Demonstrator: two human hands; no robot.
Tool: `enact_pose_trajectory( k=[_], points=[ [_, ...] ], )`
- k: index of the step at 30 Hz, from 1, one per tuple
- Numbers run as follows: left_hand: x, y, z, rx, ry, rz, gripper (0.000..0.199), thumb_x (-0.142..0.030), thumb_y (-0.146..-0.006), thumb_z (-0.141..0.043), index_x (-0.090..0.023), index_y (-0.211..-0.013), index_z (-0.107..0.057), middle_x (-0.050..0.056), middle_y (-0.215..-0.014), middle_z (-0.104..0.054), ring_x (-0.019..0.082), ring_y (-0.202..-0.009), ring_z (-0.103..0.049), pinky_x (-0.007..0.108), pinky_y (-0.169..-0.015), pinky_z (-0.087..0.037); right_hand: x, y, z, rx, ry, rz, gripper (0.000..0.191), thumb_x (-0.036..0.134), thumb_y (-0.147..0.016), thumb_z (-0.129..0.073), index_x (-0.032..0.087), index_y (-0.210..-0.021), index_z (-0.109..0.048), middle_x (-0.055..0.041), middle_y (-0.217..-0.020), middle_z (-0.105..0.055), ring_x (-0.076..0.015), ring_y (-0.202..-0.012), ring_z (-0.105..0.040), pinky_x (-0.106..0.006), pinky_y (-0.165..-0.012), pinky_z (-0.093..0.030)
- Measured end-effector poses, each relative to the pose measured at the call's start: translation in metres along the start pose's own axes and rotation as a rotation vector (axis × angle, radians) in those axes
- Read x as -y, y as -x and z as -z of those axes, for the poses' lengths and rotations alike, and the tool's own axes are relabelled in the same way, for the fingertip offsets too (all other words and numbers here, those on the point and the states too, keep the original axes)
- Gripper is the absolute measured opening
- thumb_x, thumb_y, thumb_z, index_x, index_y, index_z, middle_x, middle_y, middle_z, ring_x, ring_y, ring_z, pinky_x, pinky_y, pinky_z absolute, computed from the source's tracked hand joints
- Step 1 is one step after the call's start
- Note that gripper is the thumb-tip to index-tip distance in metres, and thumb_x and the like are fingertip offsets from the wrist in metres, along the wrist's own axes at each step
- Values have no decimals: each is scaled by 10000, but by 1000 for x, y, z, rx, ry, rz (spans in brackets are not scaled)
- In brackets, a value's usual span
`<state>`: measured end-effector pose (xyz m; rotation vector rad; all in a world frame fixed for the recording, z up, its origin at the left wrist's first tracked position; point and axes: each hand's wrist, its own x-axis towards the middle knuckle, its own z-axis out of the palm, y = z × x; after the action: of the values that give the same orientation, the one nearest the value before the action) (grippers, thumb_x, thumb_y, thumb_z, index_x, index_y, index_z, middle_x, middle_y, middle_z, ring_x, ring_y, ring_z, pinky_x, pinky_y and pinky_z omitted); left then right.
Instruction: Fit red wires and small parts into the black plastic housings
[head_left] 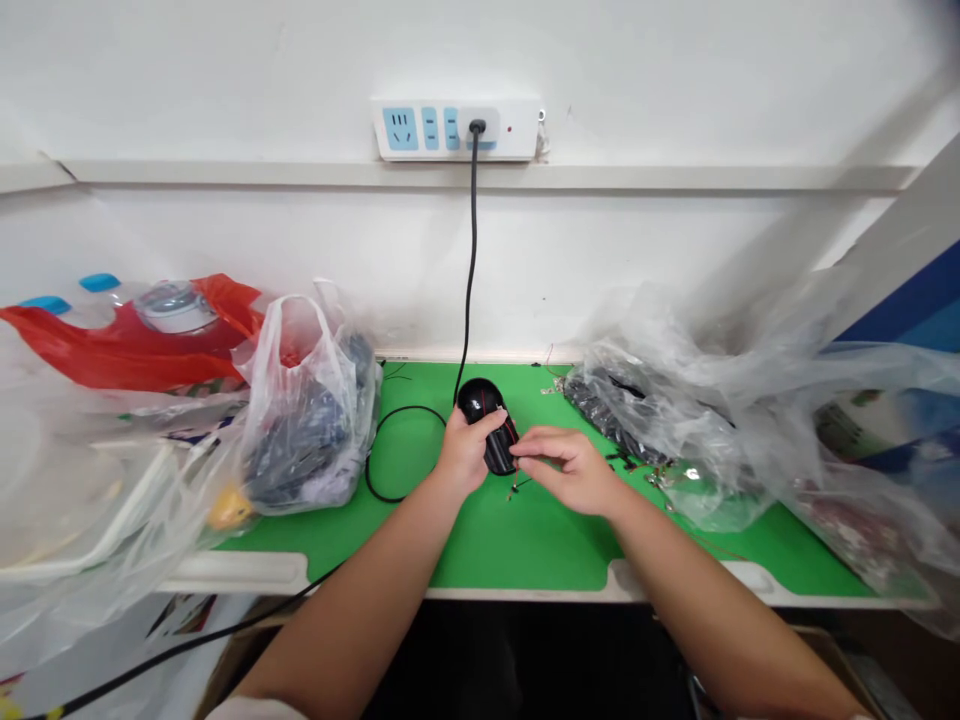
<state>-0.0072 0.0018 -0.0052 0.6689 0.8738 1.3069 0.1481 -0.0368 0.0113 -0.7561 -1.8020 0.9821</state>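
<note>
Two bare forearms reach in from the near edge, and the left hand (465,452) has a closed grip, its palm and fingers curved over the rounded shell of a black computer mouse (487,425). The mouse sits toward the middle of the far half of the green table (517,540), its glossy plastic crossed by thin red lines. The right hand (570,470) lies just beside it with a nearly closed grip, thumb and forefinger drawn together at the mouse's right side; whether they pinch anything is too small to tell. Fine wires and small metal bits (514,488) lie on the smooth surface just below the fingers. To the left, a thin black cable (397,440) curls in a loose loop, while a thicker black cord (472,250) climbs the white wall to a pale blue-and-white power strip (457,128). A translucent, crinkled plastic bag (307,410) slumps left of the loop, packed with dark contents, and a glossy red plastic bag (127,350) lies beyond it, near bottles with blue caps (99,283). On the right, a larger sheet of clear plastic (675,420) billows over dark, knobbly items.
</note>
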Motion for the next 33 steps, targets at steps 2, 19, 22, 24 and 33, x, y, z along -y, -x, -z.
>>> enact_pose_trajectory(
  k=[2, 19, 22, 24, 33],
  points=[
    [-3, 1, 0, 26, 16, 52, 386, -207, -606, -758, -176, -899, -510, 17, -748, -625, 176, -652, -627, 327, -607, -517, -2, 0, 2, -119, -88, -36, 169, 269, -792, -649, 240, -943, -717, -40, -861, -661, -145, -757, -604, -305, -700, -483],
    [-6, 15, -3, 262, -83, 219, 476, -221, -643, -725, -239, -1030, -448, -1, -852, -597, 174, -623, -635, 352, -523, -549, -19, -3, 16, -240, -847, -616, 278, 164, -574, -823, 163, -819, -693, -17, -726, -716, -124, -634, -690, -180, -586, -581],
    [-7, 16, -4, 271, -62, 165, 516, -198, -648, -715, -258, -1077, -435, -7, -883, -589, 159, -616, -623, 347, -520, -551, -18, -4, 17, -232, -843, -628, 250, 193, -609, -810, 159, -831, -701, -22, -714, -714, -120, -653, -691, -179, -628, -581],
    [-8, 16, -6, 258, -62, 156, 496, -188, -639, -714, -237, -1053, -445, -7, -856, -588, 155, -602, -615, 343, -518, -548, -16, -4, 17, -223, -823, -629, 242, 208, -618, -807, 154, -829, -701, -23, -690, -708, -112, -633, -683, -176, -619, -575],
    [2, 14, -5, 197, -106, 105, 501, -194, -603, -732, -216, -1031, -470, -18, -784, -577, 155, -578, -598, 355, -557, -527, -11, -5, 5, -271, -503, -522, 261, 321, -615, -791, 154, -778, -673, 10, -584, -647, -98, -508, -599, -240, -546, -532]
  ],
)
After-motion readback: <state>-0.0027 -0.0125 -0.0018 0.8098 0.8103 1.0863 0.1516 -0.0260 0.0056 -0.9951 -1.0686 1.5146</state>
